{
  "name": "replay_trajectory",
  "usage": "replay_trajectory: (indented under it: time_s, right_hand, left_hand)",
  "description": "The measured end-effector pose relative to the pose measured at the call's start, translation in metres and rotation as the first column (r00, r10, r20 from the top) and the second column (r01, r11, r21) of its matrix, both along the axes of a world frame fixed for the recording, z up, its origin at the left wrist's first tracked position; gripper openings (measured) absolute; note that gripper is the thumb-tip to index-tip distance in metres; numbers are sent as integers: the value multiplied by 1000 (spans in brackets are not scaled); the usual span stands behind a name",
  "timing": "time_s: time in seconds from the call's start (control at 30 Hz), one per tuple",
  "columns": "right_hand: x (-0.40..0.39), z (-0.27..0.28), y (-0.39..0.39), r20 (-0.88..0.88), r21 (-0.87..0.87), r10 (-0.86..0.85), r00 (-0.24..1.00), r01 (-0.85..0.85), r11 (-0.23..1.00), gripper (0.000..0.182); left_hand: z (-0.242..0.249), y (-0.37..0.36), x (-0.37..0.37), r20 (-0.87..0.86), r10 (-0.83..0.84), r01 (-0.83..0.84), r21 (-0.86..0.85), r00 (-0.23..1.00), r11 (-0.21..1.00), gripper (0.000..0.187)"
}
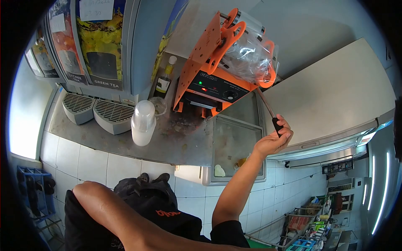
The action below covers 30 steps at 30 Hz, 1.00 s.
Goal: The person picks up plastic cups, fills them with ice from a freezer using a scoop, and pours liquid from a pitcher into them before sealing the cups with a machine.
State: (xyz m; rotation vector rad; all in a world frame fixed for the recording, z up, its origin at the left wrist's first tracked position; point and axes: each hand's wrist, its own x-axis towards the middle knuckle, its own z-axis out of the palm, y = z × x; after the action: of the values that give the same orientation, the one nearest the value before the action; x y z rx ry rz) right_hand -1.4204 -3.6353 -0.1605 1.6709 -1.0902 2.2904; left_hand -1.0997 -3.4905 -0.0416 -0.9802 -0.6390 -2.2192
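Note:
My right hand is wrapped around the black grip of a metal lever on the right side of an orange and black cup sealing machine. A green and a red light glow on its front panel. A roll of clear film sits in the upper part of the machine. My left forearm crosses in front of my body at the bottom, and its hand is out of view. Left of the machine, a tall translucent plastic cup stands on the metal counter.
A drink dispenser with tea labels and drip trays occupies the left. A syrup bottle and a small clear cup stand beside the machine. Right of the counter are a glass-topped freezer and a large pale cabinet.

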Motion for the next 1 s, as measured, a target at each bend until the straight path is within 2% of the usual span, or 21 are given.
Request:
replay_trajectory:
  time_s: [0.1,0.13,0.2,0.23,0.3,0.33,0.4,0.43,0.53,0.63,0.8,1.0]
  right_hand:
    - [-2,-1,-2,-16,-25,27,1000,-27,999,32]
    - [-2,-1,-5,-7,-31,33,999,-33,999,32]
    - [-2,-2,-2,28,-22,27,999,-26,999,32]
    - [-3,-2,-2,-8,-27,3,1000,-3,1000,31]
    - [-5,-2,-1,15,-33,11,1000,-10,999,31]
    - [-5,-3,-3,24,-35,21,999,-20,999,31]
    - [-6,-4,-4,6,-42,25,1000,-25,999,31]
    - [-6,-4,-3,-1,-42,22,1000,-22,999,31]
    - [-5,-1,-6,-12,-70,7,1000,-7,998,30]
    - [-3,0,-6,-3,-81,-1,1000,1,997,30]
    - [-6,-1,-5,-15,-72,19,1000,-20,997,29]
    - [-8,-4,-5,-15,-54,25,1000,-26,998,28]
  left_hand:
    - [-32,-14,-21,-59,122,-133,-241,991,961,101]
    - [-34,-19,-17,47,150,-135,-237,987,962,91]
    - [-28,-28,0,435,165,-134,-102,885,986,71]
    - [-30,-36,5,556,164,-184,-20,815,983,61]
    - [-47,-45,8,692,145,-318,128,708,940,42]
    - [-63,-49,6,665,164,-416,239,729,877,29]
    - [-82,-55,14,738,247,-524,167,628,835,22]
    - [-91,-58,18,767,286,-572,126,574,811,21]
    - [-120,-54,23,833,227,-615,162,504,772,22]
    - [-143,-49,29,864,114,-624,256,490,738,22]
    - [-177,-41,38,903,39,-592,247,427,767,27]
    - [-196,-36,41,941,-6,-603,221,338,766,28]
